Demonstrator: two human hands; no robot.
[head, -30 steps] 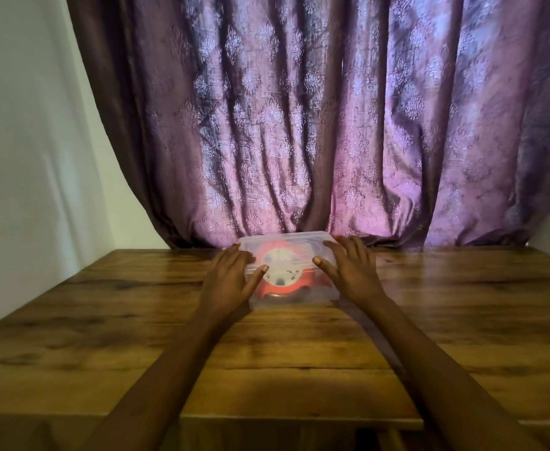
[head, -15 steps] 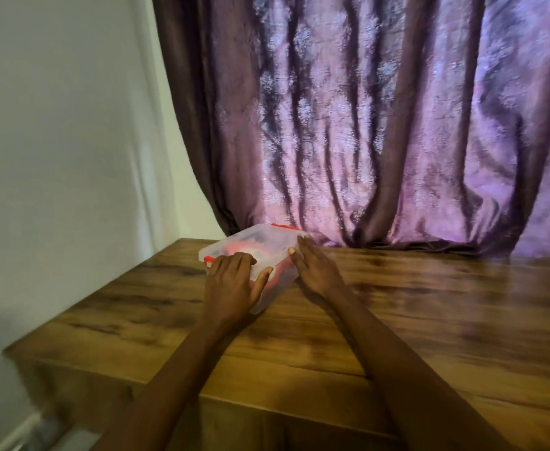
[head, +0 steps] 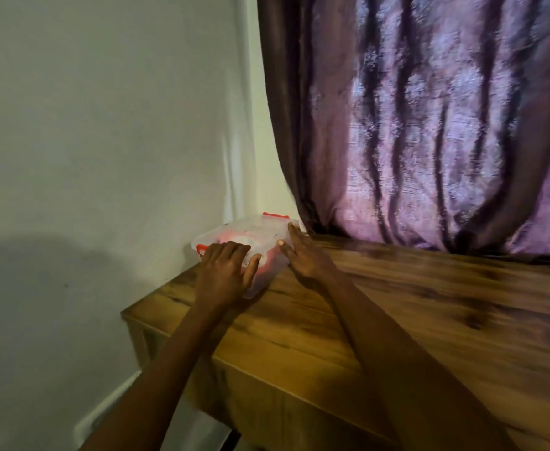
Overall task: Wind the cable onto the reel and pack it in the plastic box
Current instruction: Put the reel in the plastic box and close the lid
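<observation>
A clear plastic box [head: 254,232] with red latches and its lid on sits at the far left corner of the wooden table [head: 429,314], close to the wall. Through the lid a red and white reel [head: 239,239] shows dimly; the cable cannot be made out. My left hand [head: 224,271] lies over the box's near left corner, fingers on the lid and thumb along its near edge. With straight fingers, my right hand [head: 303,255] presses flat against the box's right side.
A grey wall [head: 104,141] stands directly left of the table, and a purple curtain [head: 429,125] hangs along its back edge. The table's left end [head: 130,315] drops off just below the box. The picture is blurred by motion.
Both hands have slid the box from the table's middle back toward the far left corner by the wall. The view has swung left with it.
</observation>
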